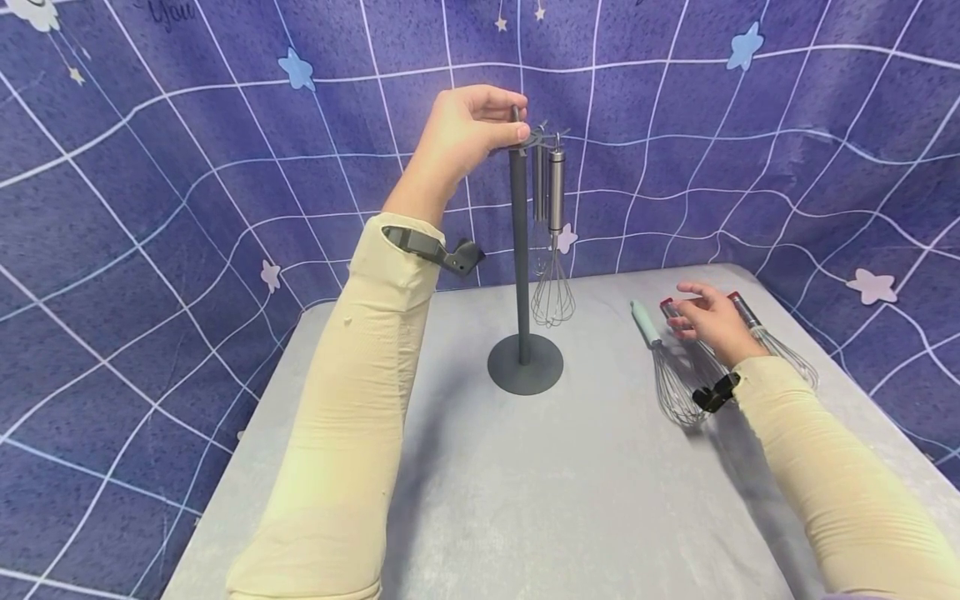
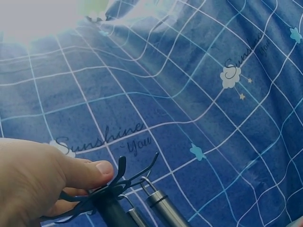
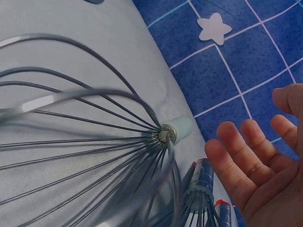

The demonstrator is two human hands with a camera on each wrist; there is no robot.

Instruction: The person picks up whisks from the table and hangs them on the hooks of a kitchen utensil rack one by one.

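Observation:
A dark grey utensil stand (image 1: 521,250) stands upright on the table with hooks round its top. My left hand (image 1: 476,125) grips the stand at its hooks, thumb and fingers about the top. From the right-hand hooks hangs a whisk with a steel handle (image 1: 556,192); behind it hangs another steel-handled utensil (image 1: 539,187), its lower end mostly hidden. My right hand (image 1: 712,321) hovers with spread fingers over whisks on the table, holding nothing. A mint-handled whisk (image 1: 643,321) lies to its left. Two whisks with red-tipped handles (image 1: 744,310) lie under and beside it.
The stand's round base (image 1: 525,367) rests on a pale grey tabletop (image 1: 510,500). A blue curtain with a white grid and stars (image 1: 300,167) hangs behind and beside the table. Each wrist wears a dark camera band (image 1: 427,243).

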